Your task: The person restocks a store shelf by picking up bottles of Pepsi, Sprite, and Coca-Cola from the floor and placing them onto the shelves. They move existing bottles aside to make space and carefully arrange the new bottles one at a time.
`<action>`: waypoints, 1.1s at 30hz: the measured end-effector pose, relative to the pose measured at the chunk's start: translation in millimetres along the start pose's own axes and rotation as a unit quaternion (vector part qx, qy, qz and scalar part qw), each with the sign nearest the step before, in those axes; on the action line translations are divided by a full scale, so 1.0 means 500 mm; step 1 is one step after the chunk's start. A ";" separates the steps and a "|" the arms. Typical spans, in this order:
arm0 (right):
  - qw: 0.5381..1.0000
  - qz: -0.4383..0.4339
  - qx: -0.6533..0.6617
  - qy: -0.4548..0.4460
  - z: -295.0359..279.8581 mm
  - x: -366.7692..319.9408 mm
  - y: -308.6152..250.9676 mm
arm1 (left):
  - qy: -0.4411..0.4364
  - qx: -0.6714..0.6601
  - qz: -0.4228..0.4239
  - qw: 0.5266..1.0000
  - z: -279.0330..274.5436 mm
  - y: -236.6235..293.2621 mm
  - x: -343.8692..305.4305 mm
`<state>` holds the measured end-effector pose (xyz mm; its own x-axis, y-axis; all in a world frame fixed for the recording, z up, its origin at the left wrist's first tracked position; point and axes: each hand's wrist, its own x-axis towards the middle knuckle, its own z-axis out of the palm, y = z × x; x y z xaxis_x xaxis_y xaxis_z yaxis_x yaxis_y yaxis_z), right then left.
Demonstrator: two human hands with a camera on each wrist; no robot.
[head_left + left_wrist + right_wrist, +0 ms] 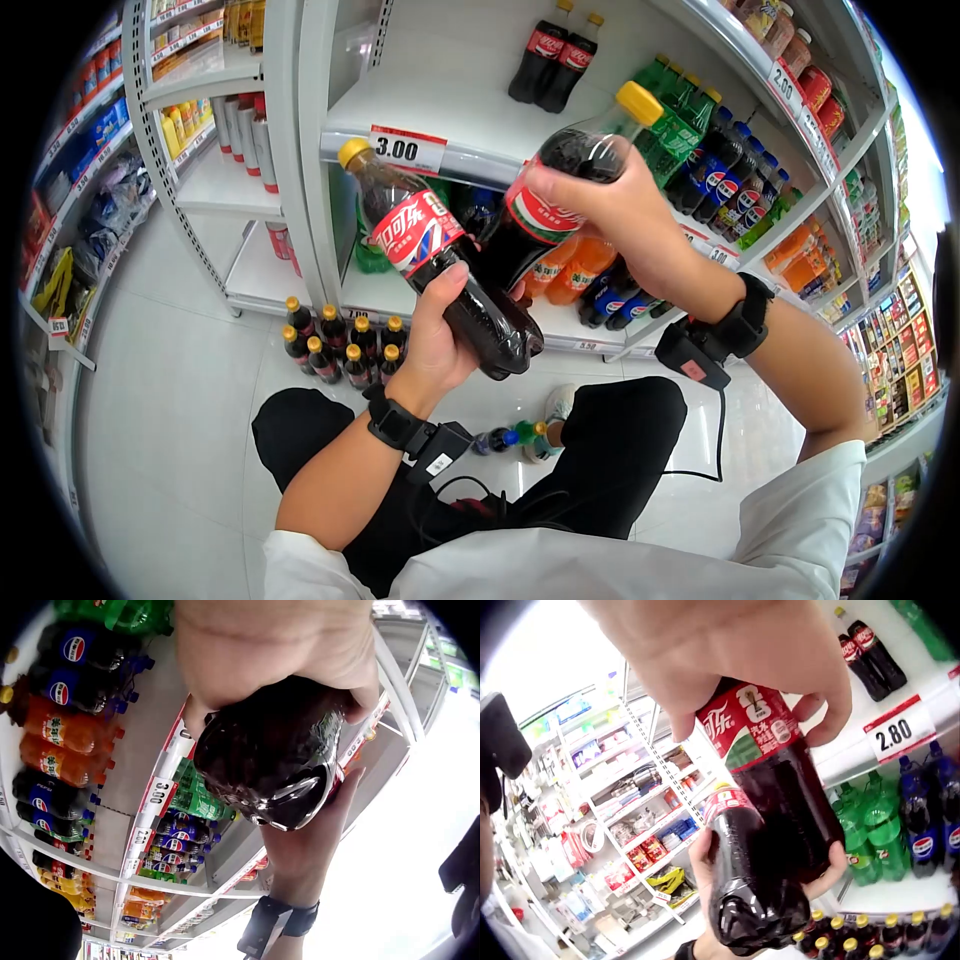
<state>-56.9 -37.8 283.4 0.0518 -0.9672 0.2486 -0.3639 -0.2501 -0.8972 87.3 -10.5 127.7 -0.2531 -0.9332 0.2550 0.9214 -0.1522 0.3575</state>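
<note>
Two large cola bottles with yellow caps and red labels tilt side by side before the shelf. Near its base, my left hand (440, 335) grips the left cola bottle (405, 230), thumb across it. In the right wrist view, that hand's fingertips (829, 870) also reach round the lower part of the right cola bottle (787, 784). My right hand (625, 205) holds this second bottle at its label, below the cap. Seen from the left wrist, a dark bottle base (270, 757) fills the space under the left palm.
Two cola bottles (553, 62) stand on the upper shelf (440, 90), with green bottles (680, 115) and Pepsi bottles (725, 175) to the right. Below are orange soda bottles (575, 270). Several small cola bottles (345, 345) stand on the floor by the left knee.
</note>
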 end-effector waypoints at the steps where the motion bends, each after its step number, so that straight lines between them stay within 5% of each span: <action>1: 0.998 -0.024 -0.034 -0.050 -0.009 0.004 0.002 | -0.003 0.003 0.002 1.000 0.001 0.002 0.003; 4: 0.993 -0.067 -0.035 -0.092 -0.009 0.011 0.030 | 0.005 0.055 0.033 0.998 0.007 0.002 0.013; 6: 0.994 -0.066 0.087 -0.008 0.006 -0.004 0.043 | 0.031 0.095 0.088 0.991 0.014 -0.004 0.018; 7: 0.994 -0.037 0.103 0.027 0.015 -0.013 0.036 | 0.016 0.102 0.046 0.994 0.009 0.005 0.011; 12: 0.987 -0.035 0.158 0.009 0.008 0.017 0.020 | -0.006 0.146 0.080 0.986 0.033 0.000 0.007; 19: 0.995 -0.054 0.076 0.028 -0.070 0.137 -0.033 | -0.063 0.162 0.148 0.974 0.017 0.009 0.034; 21: 0.993 -0.091 0.041 0.058 -0.090 0.183 -0.046 | -0.045 0.099 0.055 0.993 -0.002 0.021 0.027; 28: 0.983 -0.148 -0.068 0.089 -0.106 0.404 0.019 | 0.064 0.225 0.040 0.971 -0.050 -0.013 0.051; 33: 0.980 -0.123 -0.115 0.102 -0.090 0.505 0.078 | 0.037 0.244 0.049 0.968 -0.041 -0.035 0.079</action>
<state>-100.1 -289.7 327.6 -0.0148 -0.8436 0.5367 -0.5644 -0.4360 -0.7010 67.0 -51.5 113.1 -0.1330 -0.9587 0.2513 0.6865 0.0937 0.7211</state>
